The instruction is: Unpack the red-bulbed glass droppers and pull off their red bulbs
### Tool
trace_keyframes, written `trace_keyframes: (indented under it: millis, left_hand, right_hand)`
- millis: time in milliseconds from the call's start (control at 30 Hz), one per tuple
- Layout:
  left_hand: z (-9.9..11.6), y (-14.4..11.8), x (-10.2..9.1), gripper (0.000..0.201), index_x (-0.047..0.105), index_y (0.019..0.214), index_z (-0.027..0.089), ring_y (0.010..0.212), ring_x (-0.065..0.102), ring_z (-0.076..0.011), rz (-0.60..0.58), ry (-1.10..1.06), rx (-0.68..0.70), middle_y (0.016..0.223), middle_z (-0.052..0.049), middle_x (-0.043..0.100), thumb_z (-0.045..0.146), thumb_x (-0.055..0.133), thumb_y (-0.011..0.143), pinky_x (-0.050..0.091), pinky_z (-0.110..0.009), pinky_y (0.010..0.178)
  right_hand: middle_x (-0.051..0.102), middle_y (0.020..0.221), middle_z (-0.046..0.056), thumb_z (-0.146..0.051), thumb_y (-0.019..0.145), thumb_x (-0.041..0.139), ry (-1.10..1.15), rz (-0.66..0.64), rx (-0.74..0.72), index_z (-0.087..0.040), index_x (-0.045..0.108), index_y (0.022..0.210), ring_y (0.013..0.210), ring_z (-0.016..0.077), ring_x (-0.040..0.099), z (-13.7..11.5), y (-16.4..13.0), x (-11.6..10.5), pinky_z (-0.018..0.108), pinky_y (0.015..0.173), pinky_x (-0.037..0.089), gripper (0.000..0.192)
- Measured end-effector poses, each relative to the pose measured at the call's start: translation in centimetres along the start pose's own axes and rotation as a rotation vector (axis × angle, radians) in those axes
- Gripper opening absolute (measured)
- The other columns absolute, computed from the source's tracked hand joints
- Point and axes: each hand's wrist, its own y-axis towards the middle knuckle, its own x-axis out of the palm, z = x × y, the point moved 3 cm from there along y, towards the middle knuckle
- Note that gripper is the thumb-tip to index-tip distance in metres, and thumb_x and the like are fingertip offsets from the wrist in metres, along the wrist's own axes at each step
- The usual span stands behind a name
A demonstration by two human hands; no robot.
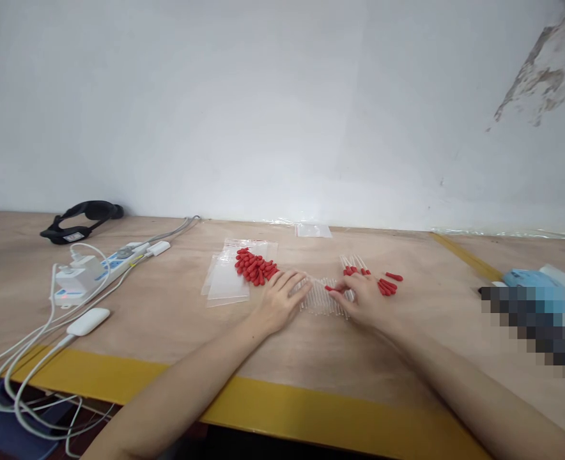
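My right hand pinches a red rubber dropper bulb between thumb and fingers. From its narrow end a thin clear tube runs toward my left hand, whose curled fingertips close on that tube. How deep the tube sits in the bulb is too small to tell. Beneath and between both hands lies a row of clear dropper tubes, side by side. Left of my left hand, a pile of red bulbs rests partly on clear plastic bags. Several tubes with bulbs lie beyond my right hand.
More loose red bulbs lie to the right. A power strip with white cables and chargers occupies the left, near a black strap-like object. At far right are a blue package and a blurred patch. A yellow-taped edge runs along the front.
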Motion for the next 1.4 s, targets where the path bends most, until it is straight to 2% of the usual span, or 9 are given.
trace_keyframes:
  millis: [133, 267, 400, 600, 900, 1000, 1100, 1267, 1400]
  left_hand:
    - [0.5, -0.1, 0.0, 0.025, 0.054, 0.105, 0.017, 0.087, 0.053, -0.0168, -0.039, 0.036, 0.132, 0.091, -0.006, 0.061, 0.012, 0.036, 0.088, 0.038, -0.035, 0.081]
    - [0.5, -0.2, 0.2, 0.024, 0.055, 0.100, 0.015, 0.070, 0.052, -0.0131, -0.051, 0.057, 0.162, 0.075, -0.003, 0.060, 0.013, 0.034, 0.090, 0.039, -0.030, 0.071]
    - [0.7, -0.2, 0.4, 0.022, 0.054, 0.101, 0.015, 0.066, 0.051, -0.0125, -0.023, 0.062, 0.170, 0.069, -0.002, 0.058, 0.014, 0.035, 0.090, 0.038, -0.030, 0.071]
    - [1.1, -0.5, 0.5, 0.019, 0.056, 0.083, 0.015, 0.059, 0.049, -0.0100, -0.010, 0.021, 0.169, 0.061, 0.001, 0.056, 0.016, 0.037, 0.089, 0.036, -0.030, 0.074]
    - [1.2, -0.4, 0.1, 0.017, 0.057, 0.078, 0.015, 0.052, 0.048, -0.0088, 0.010, -0.062, 0.079, 0.054, 0.003, 0.055, 0.019, 0.043, 0.087, 0.035, -0.031, 0.072]
    - [0.8, -0.4, 0.1, 0.017, 0.058, 0.077, 0.015, 0.054, 0.050, -0.0101, 0.001, -0.086, 0.049, 0.054, 0.001, 0.055, 0.021, 0.044, 0.087, 0.035, -0.030, 0.067]
    - [-0.6, -0.8, 0.0, 0.018, 0.059, 0.079, 0.015, 0.062, 0.053, -0.0122, 0.006, -0.127, -0.056, 0.062, -0.001, 0.058, 0.022, 0.044, 0.087, 0.038, -0.027, 0.063]
    - [-3.1, -1.0, 0.0, 0.024, 0.055, 0.102, 0.015, 0.076, 0.052, -0.0133, -0.021, -0.187, -0.353, 0.084, -0.006, 0.053, 0.017, 0.036, 0.088, 0.044, -0.024, 0.064]
    - [-2.5, 0.2, 0.5, 0.028, 0.050, 0.109, 0.015, 0.076, 0.051, -0.0142, -0.086, -0.140, -0.317, 0.087, -0.006, 0.049, 0.013, 0.036, 0.085, 0.045, -0.024, 0.064]
  right_hand:
    - [0.062, 0.072, 0.001, -0.031, 0.081, 0.049, -0.039, -0.026, -0.156, -0.020, 0.055, 0.073, 0.072, 0.0150, 0.053, -1.3, -1.4, 1.7, 0.032, 0.075, 0.030, 0.015]
    - [0.062, 0.076, 0.001, -0.030, 0.081, 0.049, -0.029, -0.015, -0.200, -0.020, 0.057, 0.077, 0.076, 0.0149, 0.052, -1.4, -1.7, 2.2, 0.032, 0.076, 0.029, 0.013]
    - [0.064, 0.080, 0.002, -0.035, 0.081, 0.051, -0.055, 0.058, -0.260, -0.021, 0.060, 0.092, 0.079, 0.0150, 0.052, -2.1, -1.8, 2.7, 0.031, 0.077, 0.028, 0.020]
    - [0.062, 0.063, 0.000, -0.028, 0.084, 0.049, -0.152, 0.178, -0.360, -0.021, 0.064, 0.076, 0.065, 0.0109, 0.049, -2.7, -2.2, 3.4, 0.030, 0.074, 0.026, 0.019]
    - [0.058, 0.060, -0.001, -0.023, 0.083, 0.051, -0.293, 0.282, -0.505, -0.019, 0.062, 0.080, 0.064, 0.0099, 0.046, -2.7, -2.5, 2.2, 0.029, 0.072, 0.027, 0.012]
    - [0.058, 0.060, -0.001, -0.022, 0.084, 0.050, -0.312, 0.277, -0.527, -0.020, 0.062, 0.084, 0.064, 0.0101, 0.046, -2.4, -2.7, 1.9, 0.029, 0.072, 0.028, 0.013]
    - [0.062, 0.069, 0.001, -0.025, 0.084, 0.048, -0.295, 0.239, -0.424, -0.022, 0.063, 0.090, 0.068, 0.0122, 0.049, -0.9, -2.6, 1.2, 0.030, 0.073, 0.030, 0.016]
    - [0.060, 0.082, 0.006, -0.035, 0.083, 0.045, -0.073, 0.322, 0.056, -0.021, 0.066, 0.090, 0.072, 0.0158, 0.054, 5.7, -0.6, -1.9, 0.028, 0.066, 0.041, 0.026]
    - [0.060, 0.077, 0.008, -0.026, 0.077, 0.048, -0.130, 0.175, 0.342, -0.014, 0.066, 0.090, 0.069, 0.0166, 0.056, 11.4, 1.2, -3.9, 0.029, 0.068, 0.042, 0.025]
